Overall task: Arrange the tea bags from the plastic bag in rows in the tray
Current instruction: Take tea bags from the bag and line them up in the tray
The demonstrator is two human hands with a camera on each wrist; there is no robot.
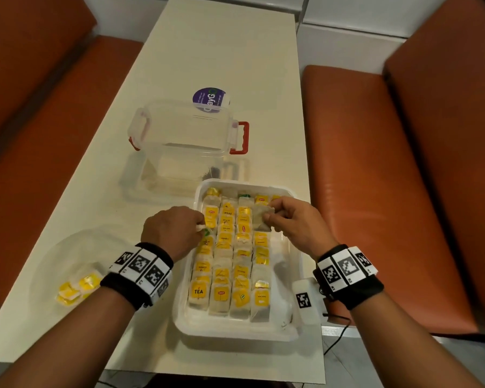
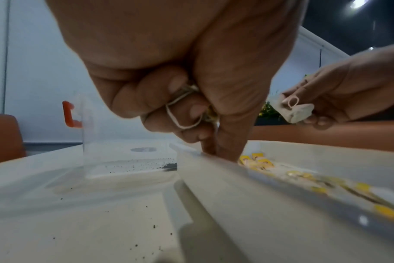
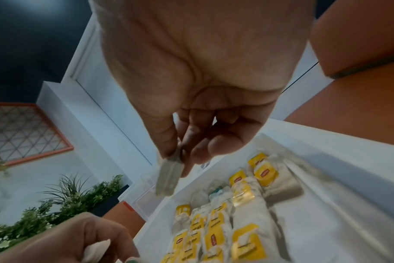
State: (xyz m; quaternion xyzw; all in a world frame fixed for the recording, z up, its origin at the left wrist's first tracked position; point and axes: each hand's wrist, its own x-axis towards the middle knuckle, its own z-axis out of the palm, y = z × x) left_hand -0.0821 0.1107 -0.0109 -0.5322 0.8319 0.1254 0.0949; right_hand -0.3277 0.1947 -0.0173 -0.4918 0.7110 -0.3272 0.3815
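Head view: two hands (image 1: pixel 235 228) each pinch one tea bag (image 1: pixel 261 219) over one tray (image 1: pixel 235 330)

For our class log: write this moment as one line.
right hand: pinches tea bag | left hand: holds tag | tray: rows nearly full

Bare strip along tray's (image 1: pixel 289 191) right side; clear container (image 1: pixel 185 135) just beyond.

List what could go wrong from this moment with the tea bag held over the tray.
1. The right hand pinches the tea bag while the left hand holds its tag and string; pulling apart could snap the string or tear the bag.
2. The tray is packed in rows; setting it down could knock neighbouring bags askew.
3. Loose tea specks already dot the table; more could spill.
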